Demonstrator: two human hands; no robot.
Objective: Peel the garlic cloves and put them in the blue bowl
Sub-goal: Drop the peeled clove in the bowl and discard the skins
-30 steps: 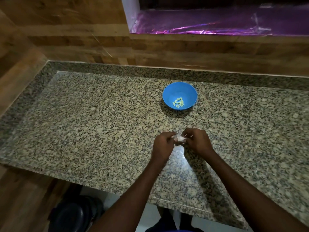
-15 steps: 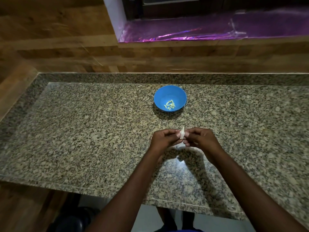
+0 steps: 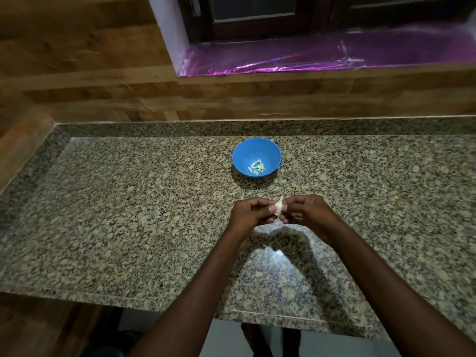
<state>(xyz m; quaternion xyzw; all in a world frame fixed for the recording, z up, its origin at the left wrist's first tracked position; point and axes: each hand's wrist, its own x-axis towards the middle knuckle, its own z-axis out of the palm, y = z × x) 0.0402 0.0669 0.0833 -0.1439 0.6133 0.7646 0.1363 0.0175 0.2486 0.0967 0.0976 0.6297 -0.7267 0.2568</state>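
A blue bowl (image 3: 256, 157) stands on the granite counter (image 3: 128, 215) with several peeled garlic cloves (image 3: 256, 168) lying in its bottom. In front of the bowl, a little above the counter, a pale garlic clove (image 3: 278, 207) with a pointed papery tip sits between my two hands. My left hand (image 3: 251, 212) pinches it from the left with curled fingers, and my right hand (image 3: 306, 211) pinches it from the right. Most of the clove is hidden by my fingertips.
Wooden panelling rises behind the counter and along its left side. A window ledge covered in purple foil (image 3: 322, 57) runs at the back right. The counter's front edge (image 3: 180, 309) lies close below my forearms, with the floor beyond it.
Both hands lifted slightly off the counter and the clove turned upright, its papery tip now sticking up between my fingers. The view tilted upward, showing more of the window.
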